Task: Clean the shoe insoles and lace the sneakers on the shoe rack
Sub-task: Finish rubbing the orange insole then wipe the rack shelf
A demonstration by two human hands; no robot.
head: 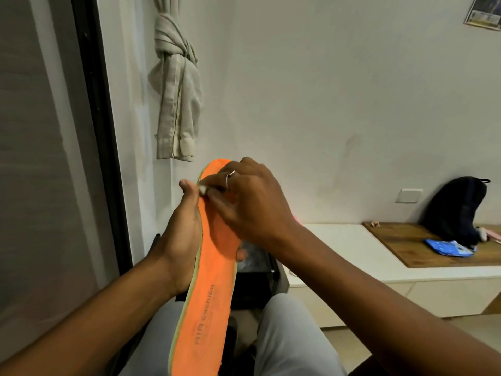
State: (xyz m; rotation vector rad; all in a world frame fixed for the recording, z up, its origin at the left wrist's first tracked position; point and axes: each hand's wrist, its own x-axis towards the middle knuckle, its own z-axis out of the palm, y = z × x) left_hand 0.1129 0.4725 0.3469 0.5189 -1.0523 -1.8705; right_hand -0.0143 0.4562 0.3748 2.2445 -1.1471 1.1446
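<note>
A knotted beige curtain (pixel 177 85) hangs in the upper left of the frame beside a dark door frame (pixel 100 126). At the right, a dark backpack (pixel 455 210) and a blue packet (pixel 448 248) sit on a wooden board (pixel 401 240) atop a white low cabinet (pixel 339 251). A framed picture (pixel 485 12) shows in the upper right corner, and a white wall socket (pixel 409 195) is left of the backpack.

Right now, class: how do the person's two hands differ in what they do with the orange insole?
The left hand grips the orange insole from its side edge, holding it up; the right hand pinches a small white wipe against the toe end. The right hand wears a ring; the left shows none. Both touch the insole.
</note>
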